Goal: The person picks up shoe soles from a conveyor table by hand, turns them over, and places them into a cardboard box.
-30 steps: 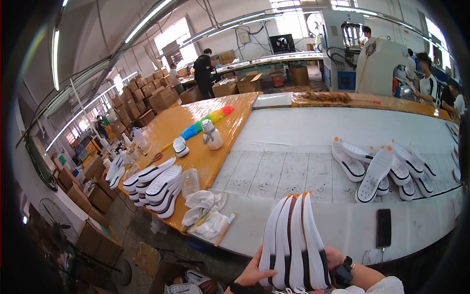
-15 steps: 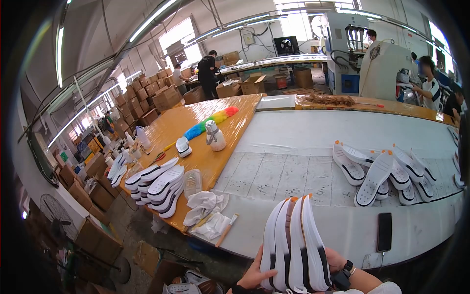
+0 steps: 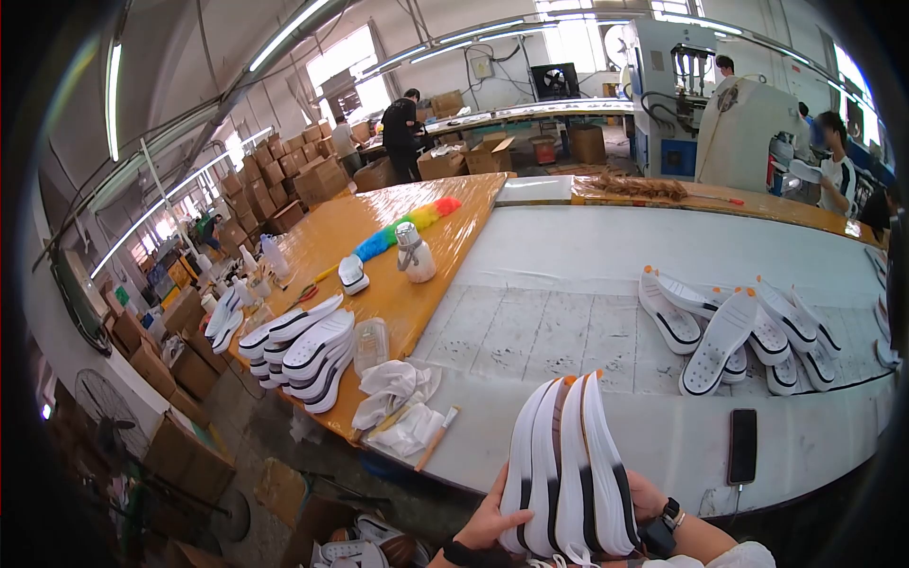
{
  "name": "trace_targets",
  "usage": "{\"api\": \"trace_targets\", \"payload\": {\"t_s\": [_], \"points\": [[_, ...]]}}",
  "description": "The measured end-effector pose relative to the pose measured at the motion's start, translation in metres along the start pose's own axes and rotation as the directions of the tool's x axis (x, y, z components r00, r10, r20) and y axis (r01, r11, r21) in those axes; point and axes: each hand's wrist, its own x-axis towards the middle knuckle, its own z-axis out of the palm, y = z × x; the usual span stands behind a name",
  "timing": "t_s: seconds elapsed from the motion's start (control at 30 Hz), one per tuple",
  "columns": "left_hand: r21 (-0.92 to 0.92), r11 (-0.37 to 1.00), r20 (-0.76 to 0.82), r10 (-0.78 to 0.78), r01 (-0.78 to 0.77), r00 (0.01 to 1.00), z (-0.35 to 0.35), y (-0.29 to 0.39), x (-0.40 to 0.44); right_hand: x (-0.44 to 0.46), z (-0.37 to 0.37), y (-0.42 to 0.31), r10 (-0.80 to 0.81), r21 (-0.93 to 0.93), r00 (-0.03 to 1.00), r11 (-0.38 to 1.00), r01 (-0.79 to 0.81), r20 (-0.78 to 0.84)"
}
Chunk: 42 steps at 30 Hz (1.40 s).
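Left of the phone (image 3: 743, 447), white soles (image 3: 573, 454) with dark bands are held upright, side by side, before the table (image 3: 530, 241). The grip of the left hand (image 3: 492, 521) is clamped on one side of the soles, thumb showing; the right hand (image 3: 648, 498) grasps the other side, fingertips hidden. Beyond the phone lies a pile (image 3: 717, 346) of similar ones; well left of it, a brush (image 3: 437, 438), then a cloth (image 3: 396, 388).

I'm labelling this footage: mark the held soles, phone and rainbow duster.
Held soles (image 3: 570, 471), head view: side of a middle sole.
Phone (image 3: 743, 447), head view: middle of its dark screen.
Rainbow duster (image 3: 408, 228), head view: middle of its fluffy part.
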Motion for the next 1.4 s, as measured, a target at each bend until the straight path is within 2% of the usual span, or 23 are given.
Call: {"api": "trace_targets", "payload": {"t_s": [0.1,0.37,0.43,0.5,0.53,0.57,0.6,0.63,0.87,1.03,1.17,1.3,1.4], "points": [[-0.070,0.997,0.010,-0.018,0.019,1.000,0.005,0.002,-0.002,-0.004,0.000,0.001,0.011,0.045,1.000,0.999,-0.012,0.011],[-0.039,0.999,0.018,0.001,0.000,1.000,0.003,-0.001,0.004,-0.003,-0.007,-0.003,0.025,0.015,1.000,1.000,-0.025,-0.009],[-0.122,0.992,0.018,0.045,-0.042,0.999,0.006,0.000,0.010,-0.004,0.008,-0.013,-0.002,-0.017,1.000,1.000,0.002,-0.012],[-0.423,0.906,0.026,-0.017,0.027,1.000,0.007,0.005,0.017,-0.006,0.017,-0.021,-0.008,0.013,1.000,1.000,0.009,-0.026],[-0.507,0.860,0.104,-0.012,0.063,0.995,0.009,0.015,0.023,-0.009,0.022,-0.025,-0.006,0.054,0.999,0.998,0.008,-0.041],[-0.527,0.846,0.101,-0.029,0.078,0.994,0.009,0.020,0.025,-0.010,0.025,-0.029,-0.008,0.093,0.999,0.996,0.012,-0.052],[-0.547,0.832,0.099,-0.045,0.092,0.994,0.010,0.023,0.025,-0.012,0.021,-0.033,-0.004,0.097,0.997,0.995,-0.003,0.075],[-0.565,0.818,0.098,-0.058,0.104,0.993,0.011,0.026,0.026,-0.014,0.021,-0.034,-0.013,0.101,0.996,0.995,0.004,0.094],[-0.556,0.814,0.181,-0.075,0.165,0.981,0.015,0.042,0.043,-0.007,0.045,-0.046,-0.214,-0.042,0.976,0.976,0.215,0.039],[-0.563,0.802,0.197,-0.105,0.200,0.975,0.016,0.051,0.049,-0.001,0.059,-0.054,-0.394,-0.191,0.918,0.898,0.396,0.053],[-0.580,0.793,0.203,-0.077,0.183,0.976,0.010,0.046,0.056,0.004,0.067,-0.059,-0.476,-0.250,0.876,0.842,0.478,0.075],[-0.581,0.795,0.225,-0.052,0.177,0.973,0.014,0.050,0.060,0.005,0.078,-0.067,-0.470,-0.186,0.879,0.859,0.477,0.083],[-0.591,0.788,0.202,-0.064,0.174,0.977,0.018,0.054,0.060,-0.004,0.101,-0.075,-0.369,0.000,0.924,0.929,0.371,0.102]]}}
